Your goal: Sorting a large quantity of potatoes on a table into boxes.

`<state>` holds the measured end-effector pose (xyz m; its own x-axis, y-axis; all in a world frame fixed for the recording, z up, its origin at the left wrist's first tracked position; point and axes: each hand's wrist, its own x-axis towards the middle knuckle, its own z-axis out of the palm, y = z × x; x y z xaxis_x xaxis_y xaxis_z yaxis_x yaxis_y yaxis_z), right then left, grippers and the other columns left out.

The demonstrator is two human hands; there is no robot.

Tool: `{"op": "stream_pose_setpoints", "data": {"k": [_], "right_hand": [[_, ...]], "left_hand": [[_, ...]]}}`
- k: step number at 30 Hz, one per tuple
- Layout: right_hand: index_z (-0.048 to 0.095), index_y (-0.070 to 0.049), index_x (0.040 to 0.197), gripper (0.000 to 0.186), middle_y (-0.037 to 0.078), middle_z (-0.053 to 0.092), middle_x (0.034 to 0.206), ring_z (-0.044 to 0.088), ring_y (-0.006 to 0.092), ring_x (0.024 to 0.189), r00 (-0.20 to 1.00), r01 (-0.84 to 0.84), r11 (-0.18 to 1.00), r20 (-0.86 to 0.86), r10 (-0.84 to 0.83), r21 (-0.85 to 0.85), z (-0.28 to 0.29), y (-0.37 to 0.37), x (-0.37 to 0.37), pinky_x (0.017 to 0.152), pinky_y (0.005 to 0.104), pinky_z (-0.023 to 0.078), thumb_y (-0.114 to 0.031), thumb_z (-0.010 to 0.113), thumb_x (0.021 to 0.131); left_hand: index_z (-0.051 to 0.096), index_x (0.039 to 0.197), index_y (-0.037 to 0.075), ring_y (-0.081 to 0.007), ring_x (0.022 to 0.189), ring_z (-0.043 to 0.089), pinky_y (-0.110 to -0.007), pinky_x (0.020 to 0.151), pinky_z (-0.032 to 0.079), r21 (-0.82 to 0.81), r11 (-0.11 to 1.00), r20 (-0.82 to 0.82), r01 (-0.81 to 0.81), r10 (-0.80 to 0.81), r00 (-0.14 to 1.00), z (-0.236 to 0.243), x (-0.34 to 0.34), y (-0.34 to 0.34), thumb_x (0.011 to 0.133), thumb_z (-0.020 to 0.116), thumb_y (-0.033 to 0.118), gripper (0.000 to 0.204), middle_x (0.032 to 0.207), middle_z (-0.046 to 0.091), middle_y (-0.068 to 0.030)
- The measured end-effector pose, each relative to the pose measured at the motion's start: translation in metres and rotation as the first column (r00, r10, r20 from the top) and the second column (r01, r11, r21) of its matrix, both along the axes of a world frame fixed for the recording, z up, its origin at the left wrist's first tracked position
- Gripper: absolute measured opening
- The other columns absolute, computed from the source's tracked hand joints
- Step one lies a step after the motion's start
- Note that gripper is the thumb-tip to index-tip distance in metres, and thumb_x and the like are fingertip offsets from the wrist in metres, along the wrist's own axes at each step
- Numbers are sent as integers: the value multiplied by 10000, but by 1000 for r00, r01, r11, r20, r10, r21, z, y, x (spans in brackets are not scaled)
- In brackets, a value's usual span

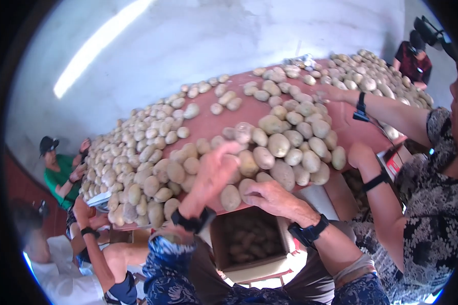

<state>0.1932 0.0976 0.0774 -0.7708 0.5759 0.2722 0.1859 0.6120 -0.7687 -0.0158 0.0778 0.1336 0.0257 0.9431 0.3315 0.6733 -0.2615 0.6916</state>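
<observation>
Pale brown potatoes [279, 145] lie heaped on the red tabletop [208, 118] in front of me. My left hand [212, 170] is over the near part of the heap, smeared by motion. Its fingers point toward a pinkish potato [244, 132], and whether they grip anything is unclear. At the table's near edge my right hand [276, 197] has its fingers apart and slightly bent, touching a potato [246, 186]. Another potato [230, 197] sits just left of its fingertips. Below, between my knees, stands an open cardboard box [220, 260] with several potatoes [249, 238] inside.
At my right, a person in a patterned shirt [437, 223] reaches over the table, one hand [331, 93] at the heap's far side. Others are at the left [61, 173] and far right [414, 63]. A pale wall [198, 46] runs behind the table. More potatoes [142, 137] cover its left side.
</observation>
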Motion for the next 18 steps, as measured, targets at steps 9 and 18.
{"op": "stream_pose_setpoints", "data": {"k": [9,18], "right_hand": [[660,-16,1046,184,163,718,901,706,275,846,995,-94,989,16,96,-118,13,-26,-13,758,374,545,-141,647,911],[662,-27,1039,203,149,717,863,708,274,813,988,-142,985,47,147,-102,-8,-26,-24,732,365,548,-180,654,905]], "left_hand": [[652,1083,-21,-192,932,656,-308,820,535,-226,872,156,-435,473,867,1,5,-240,893,632,31,198,1025,675,-130],[595,1185,22,-332,1038,571,-398,836,502,-164,477,-322,-864,802,504,-164,-40,-471,851,608,77,339,1112,576,-186]]}}
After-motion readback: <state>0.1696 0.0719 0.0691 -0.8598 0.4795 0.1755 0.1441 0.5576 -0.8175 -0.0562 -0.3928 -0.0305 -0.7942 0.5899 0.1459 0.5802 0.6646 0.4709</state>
